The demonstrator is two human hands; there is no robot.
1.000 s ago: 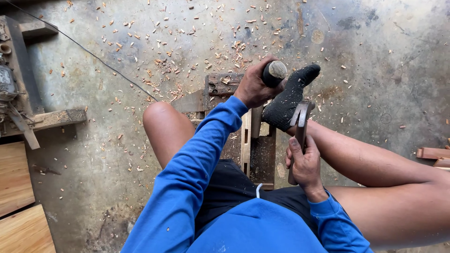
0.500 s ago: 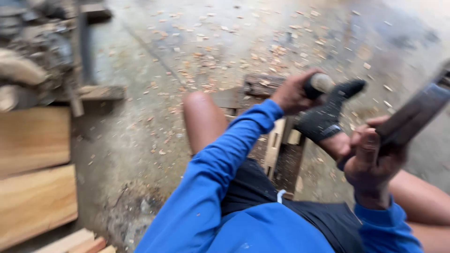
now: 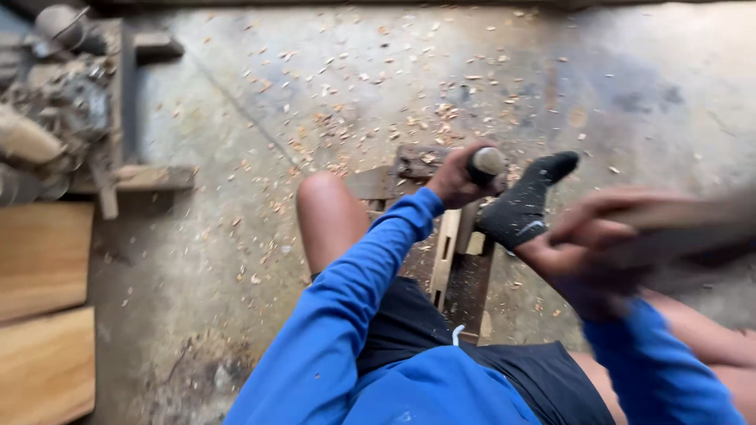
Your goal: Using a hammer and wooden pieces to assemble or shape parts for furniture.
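- Chisel handle (image 3: 486,163), round-topped and pale at its end, stands near upright just past frame centre, toward 1 o'clock, above a narrow wooden piece (image 3: 446,245).
- Left hand (image 3: 455,175): fingers wrapped fully around the handle, fist closed, only the rounded top showing above the grip.
- Right hand (image 3: 587,252): at 3 o'clock, heavily motion-blurred; fingers curled closed around a long, flat tool (image 3: 685,228) that runs out toward the right edge. Kind of tool cannot be told from the blur.
- Foot in a black sock (image 3: 524,206) sits between the two hands, toes pointing to 1 o'clock, just beside the left fist and pressed on the workpiece area.
- Wooden piece rests on a dark, low bench (image 3: 417,165) between the bare knee (image 3: 323,197) and the sock.
- Blue sleeves cover both forearms; the left sleeve (image 3: 370,275) hides part of the bench.
- Concrete floor (image 3: 598,86) is strewn with wood shavings (image 3: 346,118), densest from 11 to 12 o'clock.
- Wooden planks (image 3: 43,315) lie at 8 o'clock; blurred clutter of tools (image 3: 55,102) at 10 o'clock.
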